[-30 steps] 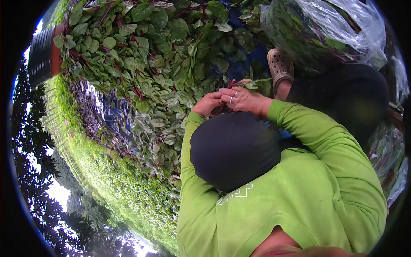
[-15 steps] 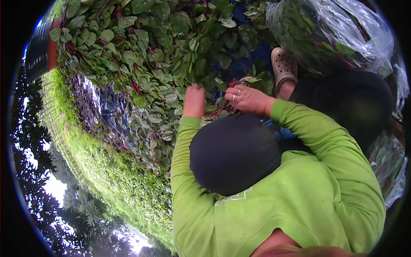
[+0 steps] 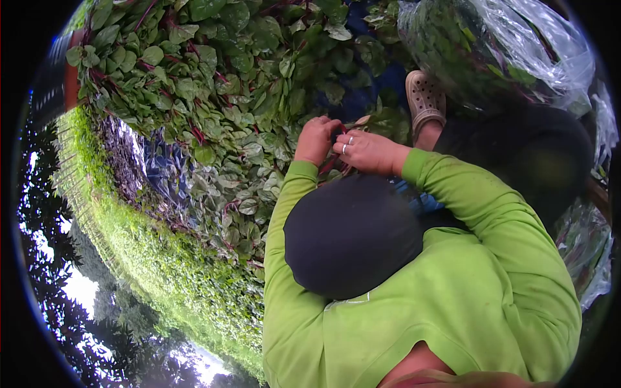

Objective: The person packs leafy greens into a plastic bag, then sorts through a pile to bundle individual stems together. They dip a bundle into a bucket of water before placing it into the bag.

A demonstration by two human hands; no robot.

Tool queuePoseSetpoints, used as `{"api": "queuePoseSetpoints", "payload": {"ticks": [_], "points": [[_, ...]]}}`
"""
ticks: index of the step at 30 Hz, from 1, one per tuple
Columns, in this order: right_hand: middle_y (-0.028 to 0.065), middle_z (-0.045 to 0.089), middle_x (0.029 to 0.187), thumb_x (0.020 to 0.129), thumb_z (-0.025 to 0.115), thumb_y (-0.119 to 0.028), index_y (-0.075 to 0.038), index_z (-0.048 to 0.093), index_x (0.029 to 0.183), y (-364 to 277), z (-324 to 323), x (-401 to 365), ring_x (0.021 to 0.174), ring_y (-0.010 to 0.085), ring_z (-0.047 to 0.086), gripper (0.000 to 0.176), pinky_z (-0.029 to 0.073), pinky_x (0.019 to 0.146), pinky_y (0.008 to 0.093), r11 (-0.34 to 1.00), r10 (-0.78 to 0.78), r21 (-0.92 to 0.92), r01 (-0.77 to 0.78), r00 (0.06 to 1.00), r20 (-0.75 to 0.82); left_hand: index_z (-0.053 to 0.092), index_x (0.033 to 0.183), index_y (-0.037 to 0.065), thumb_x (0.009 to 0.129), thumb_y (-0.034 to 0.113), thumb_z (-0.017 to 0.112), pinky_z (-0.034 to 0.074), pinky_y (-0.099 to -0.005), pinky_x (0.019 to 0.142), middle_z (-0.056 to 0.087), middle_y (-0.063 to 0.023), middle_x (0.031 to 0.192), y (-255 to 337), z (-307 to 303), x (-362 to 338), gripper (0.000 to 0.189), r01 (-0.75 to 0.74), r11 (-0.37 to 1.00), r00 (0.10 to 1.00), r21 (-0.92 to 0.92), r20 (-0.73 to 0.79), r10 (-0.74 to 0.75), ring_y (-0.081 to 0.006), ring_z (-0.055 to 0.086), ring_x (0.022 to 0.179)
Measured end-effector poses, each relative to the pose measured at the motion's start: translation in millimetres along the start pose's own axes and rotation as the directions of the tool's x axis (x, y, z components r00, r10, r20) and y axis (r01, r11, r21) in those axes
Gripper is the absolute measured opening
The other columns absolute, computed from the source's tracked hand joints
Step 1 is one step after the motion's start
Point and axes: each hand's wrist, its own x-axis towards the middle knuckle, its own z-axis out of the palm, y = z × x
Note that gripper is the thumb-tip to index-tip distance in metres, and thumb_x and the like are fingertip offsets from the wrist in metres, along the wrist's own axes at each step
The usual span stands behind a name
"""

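Observation:
My right hand [image 3: 370, 152], with rings on a finger, is closed around a small bunch of red-stemmed Malabar spinach [image 3: 331, 172]. The stems show below the fingers and some leaves [image 3: 386, 123] above. My left hand [image 3: 317, 138] meets it from the left, fingers pinched by the stems at the right fingertips. A small dark spot shows between the two hands; what the left fingers pinch is too small to make out. Both hands are just beyond my dark-clad knee [image 3: 352, 236]. A large heap of loose Malabar spinach [image 3: 213, 84] spreads ahead and to the left.
Blue sheeting [image 3: 390, 79] shows beneath the greens. A clear plastic bag [image 3: 550, 48] with greens inside lies at the upper right, and another bag [image 3: 592, 265] lower right. My clog [image 3: 425, 97] is beside the blue sheet. A black-and-orange container [image 3: 71, 71] stands far left.
My left hand has moved right, from over the leaf heap to the stems at my right fingertips. My right hand stays on the bunch, nearly in place.

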Motion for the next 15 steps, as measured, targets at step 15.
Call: {"api": "queuePoseSetpoints", "payload": {"ticks": [15], "points": [[0.0072, 0.066, 0.098, 0.081, 0.059, -0.016, -0.005, 0.068, 0.099, -2, 34, 9, 0.093, 0.0239, 0.066, 0.023, 0.05, 0.082, 0.0374, 0.997, 0.075, 0.026, -0.079, 0.991, 0.115, 0.074, 0.111, 0.006, 0.089, 0.021, 0.061, 0.05, -0.0405, 0.096, 0.069, -0.0197, 0.115, 26, -13, 27, 0.029, 0.448, 0.682, 0.871, -0.578, 0.454, -0.188, -0.0308, 0.066, 0.109]]}}
